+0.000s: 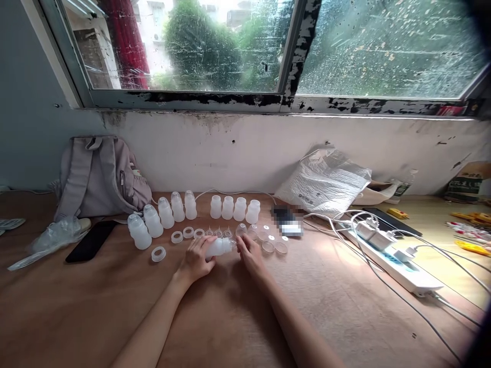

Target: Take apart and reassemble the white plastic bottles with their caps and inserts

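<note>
My left hand (198,258) is wrapped round a small translucent white bottle (219,247), tilted on its side with its neck to the right. At the neck, my right hand (248,251) has its fingers pinched together; what they hold is too small to make out. Behind my hands stand small clear teats (219,232) in a row. Several white screw rings (177,237) lie to their left, with one ring (158,254) nearer me. Clear dome caps (267,247) are grouped right of my right hand. Upright bottles (153,222) stand at the left, and more bottles (227,207) behind the teats.
A grey backpack (100,176), a black phone (91,242) and a clear plastic bag (57,236) are at left. On the right are a silver bubble mailer (326,179), a white power strip (399,263) with cables and a blurred dark object (287,221).
</note>
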Demonstrator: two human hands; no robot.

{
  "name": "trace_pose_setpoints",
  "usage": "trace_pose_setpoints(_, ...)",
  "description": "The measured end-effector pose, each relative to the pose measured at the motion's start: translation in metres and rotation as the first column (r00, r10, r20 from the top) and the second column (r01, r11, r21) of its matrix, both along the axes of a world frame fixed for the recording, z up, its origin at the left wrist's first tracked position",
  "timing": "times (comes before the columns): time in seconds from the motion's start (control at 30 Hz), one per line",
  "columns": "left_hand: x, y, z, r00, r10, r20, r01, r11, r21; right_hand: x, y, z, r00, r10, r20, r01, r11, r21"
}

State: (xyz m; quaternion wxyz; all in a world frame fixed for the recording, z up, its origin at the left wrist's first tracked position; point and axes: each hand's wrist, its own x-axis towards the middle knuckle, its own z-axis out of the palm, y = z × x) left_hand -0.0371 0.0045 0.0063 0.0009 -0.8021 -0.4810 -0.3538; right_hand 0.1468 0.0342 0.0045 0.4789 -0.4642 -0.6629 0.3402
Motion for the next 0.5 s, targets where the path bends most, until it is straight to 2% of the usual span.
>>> trace_pose_setpoints(0.3, 0.0, 0.0, 0.0, 0.999, -0.029, 0.041, 0.03, 0.999, -0.031, 0.0, 0.004, -0.002, 0.991, 0.037, -0.129, -0.048, 0.995, -0.083)
trace_pose_setpoints(0.4, 0.003, -0.001, 0.003, 0.982, -0.035, 0.187, 0.064, 0.986, -0.151, 0.0, 0.001, 0.005, 0.958, 0.068, -0.277, -0.105, 0.987, -0.122)
trace_pose_setpoints(0.5, 0.007, -0.002, 0.005, 0.917, 0.001, 0.399, 0.151, 0.925, -0.349, 0.0, -0.002, 0.013, 0.881, 0.139, -0.452, -0.229, 0.962, -0.151)
